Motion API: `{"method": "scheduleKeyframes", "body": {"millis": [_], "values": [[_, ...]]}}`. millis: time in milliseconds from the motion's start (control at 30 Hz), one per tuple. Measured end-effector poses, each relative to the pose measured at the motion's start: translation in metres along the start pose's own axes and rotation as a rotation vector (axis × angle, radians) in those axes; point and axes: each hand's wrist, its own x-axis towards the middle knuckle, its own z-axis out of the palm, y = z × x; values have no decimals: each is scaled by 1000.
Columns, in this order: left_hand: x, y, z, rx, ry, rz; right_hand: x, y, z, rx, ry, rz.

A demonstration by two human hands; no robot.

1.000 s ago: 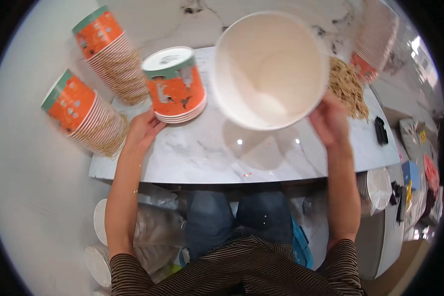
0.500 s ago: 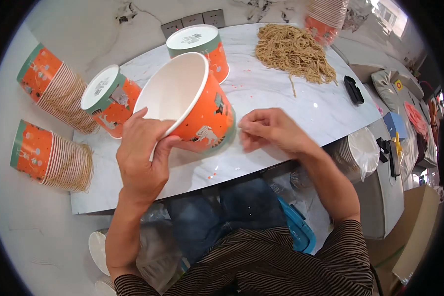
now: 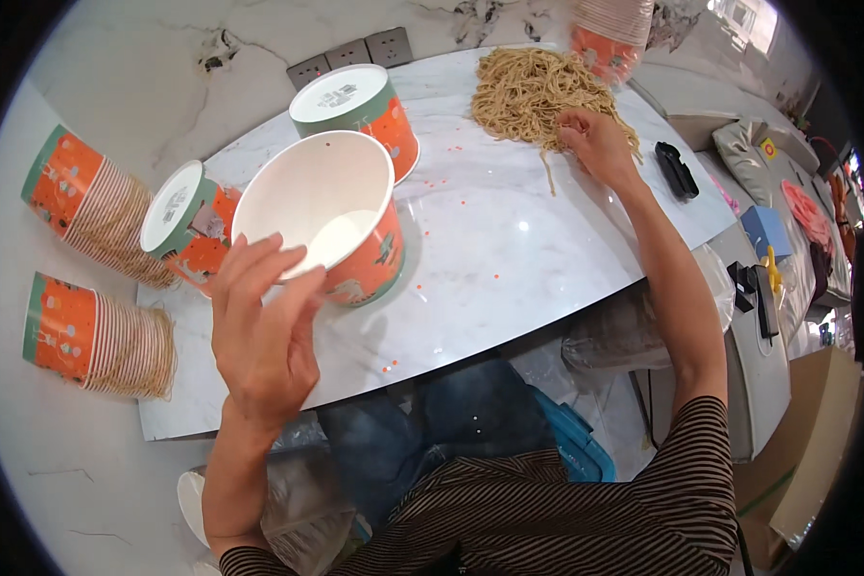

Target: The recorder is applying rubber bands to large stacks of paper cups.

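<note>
A large orange paper bucket (image 3: 365,252) with a white inside and a green base band stands open end up on the marble-look table, its mouth leaning toward me. Beside its near left rim is my left hand (image 3: 264,331), fingers spread and not wrapped round it. My right hand (image 3: 597,146) reaches to the far right, fingers curled together at the edge of a heap of thin tan strands (image 3: 523,91). What its fingertips pinch, if anything, is too small to make out. Two similar buckets, one upside down (image 3: 355,110) and one tilted (image 3: 197,226), stand behind and left.
Two nested bucket stacks (image 3: 115,216) (image 3: 115,336) with tan strands round them lie at the left. Another wrapped stack (image 3: 612,38) stands at the far right. A black case (image 3: 677,171) lies near the table's right edge. Small orange bits dot the marble tabletop (image 3: 480,240).
The bucket has come down upright onto the table and my left hand has loosened from its rim. My right hand has moved from beside the bucket to the tan heap.
</note>
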Motion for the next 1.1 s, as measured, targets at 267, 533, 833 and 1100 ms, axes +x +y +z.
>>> {"method": "scheduleKeyframes", "body": {"millis": [267, 533, 833, 1100], "values": [[6, 27, 29, -179, -18, 134, 17, 3, 15, -501, 158, -195], [3, 39, 39, -158, -82, 127, -24, -19, -3, -189, 114, -183], [2, 65, 59, -556, -223, -103, -199, -138, 15, 543, -450, -108], [-17, 74, 56, -1445, -398, -1012, -197, -168, 28, 1281, -513, 493]]}}
